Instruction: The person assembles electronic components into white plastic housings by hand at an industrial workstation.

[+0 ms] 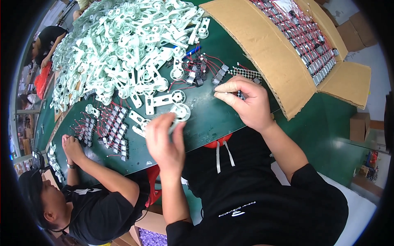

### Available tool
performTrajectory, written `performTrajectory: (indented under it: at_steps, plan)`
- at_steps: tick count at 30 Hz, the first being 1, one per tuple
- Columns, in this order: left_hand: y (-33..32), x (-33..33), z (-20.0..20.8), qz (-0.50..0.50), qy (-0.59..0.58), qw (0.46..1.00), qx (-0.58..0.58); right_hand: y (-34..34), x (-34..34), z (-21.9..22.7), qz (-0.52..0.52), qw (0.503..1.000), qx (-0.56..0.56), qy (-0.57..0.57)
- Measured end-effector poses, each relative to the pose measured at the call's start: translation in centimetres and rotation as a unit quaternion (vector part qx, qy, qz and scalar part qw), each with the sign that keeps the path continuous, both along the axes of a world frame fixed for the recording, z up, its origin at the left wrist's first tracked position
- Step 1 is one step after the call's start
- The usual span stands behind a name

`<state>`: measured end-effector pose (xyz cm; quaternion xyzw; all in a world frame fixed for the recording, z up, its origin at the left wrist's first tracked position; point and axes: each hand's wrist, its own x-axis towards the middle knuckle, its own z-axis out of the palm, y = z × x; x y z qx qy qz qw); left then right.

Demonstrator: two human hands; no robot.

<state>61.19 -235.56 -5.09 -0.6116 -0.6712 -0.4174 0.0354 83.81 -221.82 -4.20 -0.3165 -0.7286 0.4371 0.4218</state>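
Observation:
My left hand (166, 141) is closed on a pale mint plastic housing (181, 112) with a round ring end, held over the near part of the table. The fingers hide its other end. To the right, my right hand (252, 102) is pinched, thumb and fingertips together; whatever they hold is too small or hidden to name. Just beyond those fingertips lie small grey motors (220, 74) with red wires. More of these motors (197, 74) sit in a tangled cluster to their left. Another pale housing (164, 99) lies flat beyond my left hand.
A large heap of pale housings (123, 49) covers the far left of the green table (205, 127). At the far right stands an open cardboard box (266, 57) packed with wired motors. On the left, a co-worker's hands (73, 147) are beside rows of motors (117, 127).

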Motion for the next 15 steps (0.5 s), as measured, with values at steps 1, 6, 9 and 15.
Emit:
performTrajectory:
  at_steps: [1, 6, 9, 15]
  plan:
    - [-0.3, 0.8, -0.3, -0.04, -0.008, 0.999, -0.019, -0.3, -0.2, 0.3, -0.02, 0.999, 0.027, -0.012]
    - [-0.3, 3.6, -2.2, -0.107, 0.003, 0.988, -0.108, -1.2, -1.6, 0.2, -0.065, 0.997, 0.048, 0.005]
    - [0.4, 3.6, -0.8, -0.12, -0.065, 0.989, -0.065, -1.0, -1.5, 0.3, -0.045, 0.998, 0.044, -0.01]
    - [3.3, 4.0, 2.2, -0.097, -0.099, 0.99, 0.013, -1.2, -2.1, 0.3, -0.031, 0.989, 0.136, -0.048]
